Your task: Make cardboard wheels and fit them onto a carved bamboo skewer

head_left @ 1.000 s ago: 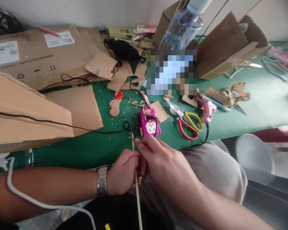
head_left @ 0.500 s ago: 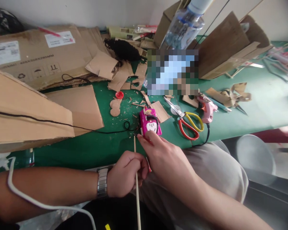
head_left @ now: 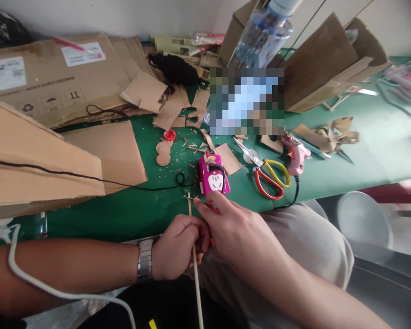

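Note:
My left hand (head_left: 181,246), with a metal watch band at its wrist, is closed around a thin wooden stick (head_left: 197,288). The stick runs from the bottom of the view up to a free end just short of the pink socket box. Beside it, my right hand (head_left: 238,224) is closed on a red-handled tool (head_left: 215,209). Its small metal tip shows close to the stick's upper end; fingers hide most of the rest, so its exact kind is unclear. The pink socket box (head_left: 215,176) lies just beyond my right fingers, with a black plug and cord on it.
Scissors (head_left: 260,167) and a pink glue gun (head_left: 298,157) lie right of the box. Cardboard scraps (head_left: 171,112) and shavings litter the green table (head_left: 150,205). Large cardboard pieces (head_left: 55,151) fill the left; a water bottle (head_left: 263,36) stands behind. A white cable (head_left: 55,290) crosses my left forearm.
The stick's upper end has shifted slightly left, and the tool tip has moved slightly down and left. My right fingers have drawn back a little, uncovering more of the socket box's white face.

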